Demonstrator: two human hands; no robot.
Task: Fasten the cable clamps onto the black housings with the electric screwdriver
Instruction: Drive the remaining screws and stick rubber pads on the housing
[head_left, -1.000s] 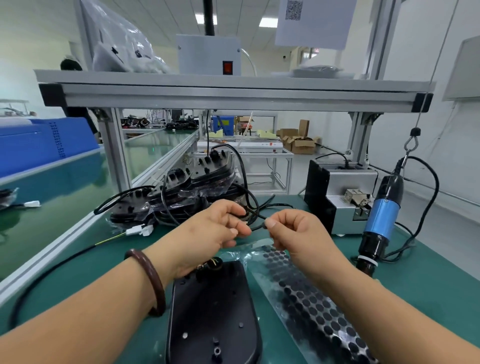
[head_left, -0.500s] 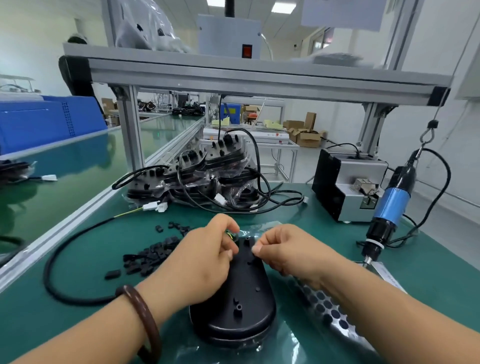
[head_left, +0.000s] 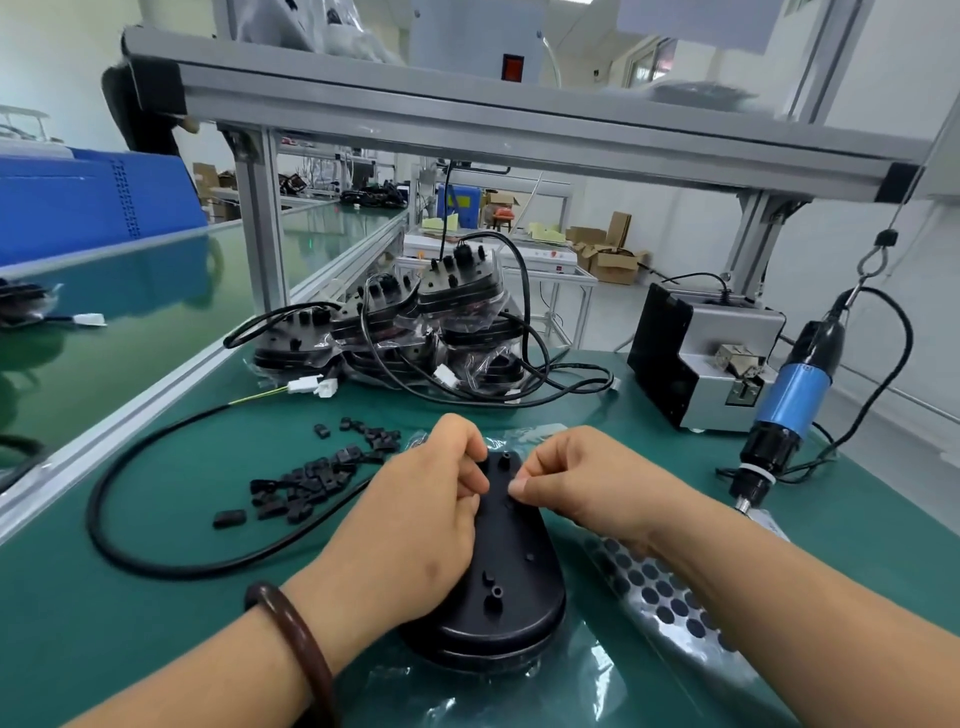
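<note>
A black oval housing (head_left: 506, 582) lies on clear plastic wrap on the green mat in front of me. My left hand (head_left: 415, 519) rests on its left side with fingers curled at its far end. My right hand (head_left: 576, 483) has curled fingertips on the same far end; whatever they pinch is too small to see. The housing's black cable (head_left: 156, 561) loops off to the left. A pile of small black cable clamps (head_left: 311, 483) lies left of my hands. The blue electric screwdriver (head_left: 784, 415) hangs at the right, untouched.
A stack of bagged black housings with cables (head_left: 426, 332) stands behind. A grey and black screw feeder box (head_left: 696, 358) sits at the back right. A sheet of round black pads (head_left: 660, 608) lies under my right forearm. An aluminium frame (head_left: 260, 218) spans above.
My view has tilted down and closer. Both hands came down from holding the cable in the air to the far end of the housing.
</note>
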